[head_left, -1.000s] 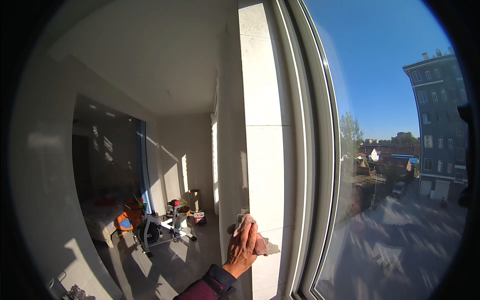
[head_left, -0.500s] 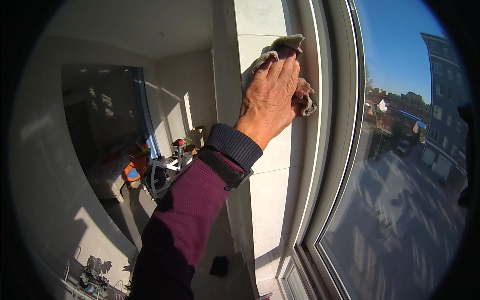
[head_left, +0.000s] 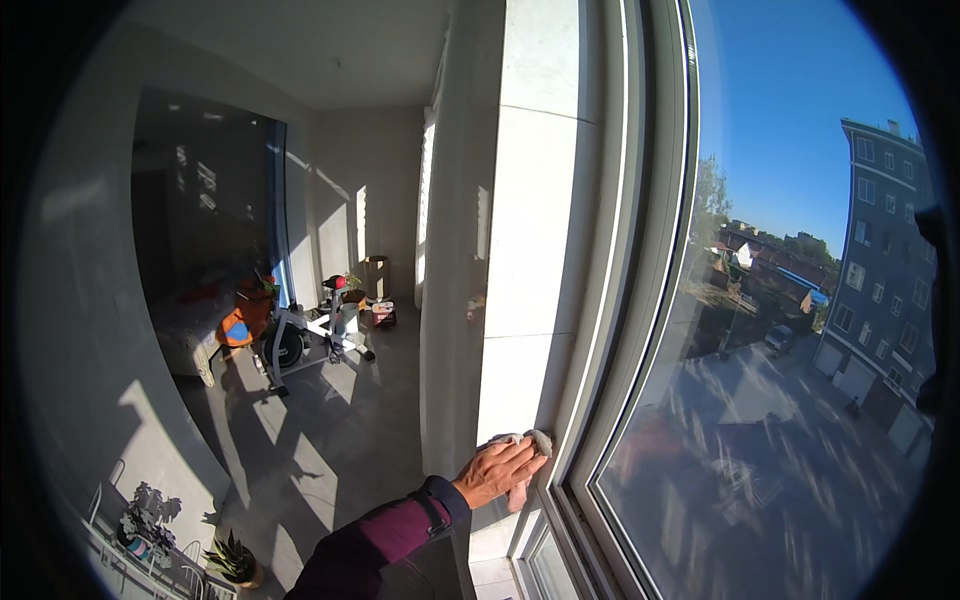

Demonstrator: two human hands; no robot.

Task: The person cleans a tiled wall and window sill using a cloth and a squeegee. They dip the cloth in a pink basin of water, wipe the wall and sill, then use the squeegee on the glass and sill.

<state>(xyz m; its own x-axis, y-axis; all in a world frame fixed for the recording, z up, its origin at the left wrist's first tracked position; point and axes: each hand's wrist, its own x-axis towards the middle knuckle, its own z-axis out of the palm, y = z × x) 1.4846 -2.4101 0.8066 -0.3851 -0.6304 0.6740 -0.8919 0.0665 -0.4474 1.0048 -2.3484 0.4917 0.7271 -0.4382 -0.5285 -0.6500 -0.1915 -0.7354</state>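
A tall white wall panel runs vertically beside the window frame, its long axis upright above the hand. Low on that panel, the right hand lies flat with fingers together, reaching in from lower left and pressing a pale cloth under its fingertips. The left hand is out of view.

A soft, crumpled cloth lies against the smooth, matt pale wall panel; beside it, the window glass is glossy and reflective.

Cloth mostly hidden under the right hand.
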